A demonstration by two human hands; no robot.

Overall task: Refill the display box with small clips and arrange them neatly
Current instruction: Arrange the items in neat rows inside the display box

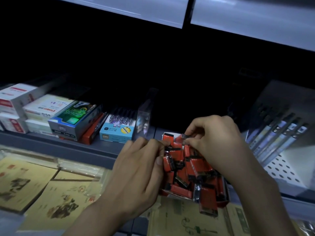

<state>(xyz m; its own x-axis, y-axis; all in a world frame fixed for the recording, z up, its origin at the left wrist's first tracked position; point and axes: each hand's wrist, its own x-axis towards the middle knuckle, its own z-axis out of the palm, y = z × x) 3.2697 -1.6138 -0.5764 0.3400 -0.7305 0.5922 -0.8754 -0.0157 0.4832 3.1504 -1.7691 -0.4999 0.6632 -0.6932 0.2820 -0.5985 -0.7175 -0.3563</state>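
Dim grey shelf point(51, 143) across the view, stocked with stationery boxes point(68, 116) at the left and pens point(276, 133) at the right. Below and in front, tan paper sheets point(51, 193) lying flat.

At the shelf's front, right of middle, a display box point(167, 136): long axis running away from the viewer, far end leaning left, near end seeming to overhang the lip. Inside, heaped red-and-black clip packs point(196, 169), pointing every way, none in rows.

At the box's left side, the left hand point(139, 167), fingers curled, thumb and fingertips pinching one of the clip packs there. Over the far end, the right hand point(213, 138), fingers curled, pinching a far pack point(183, 137) just above the heap.

At the near right corner, a near pack point(208, 204) hanging over the rim, long axis toward the viewer.
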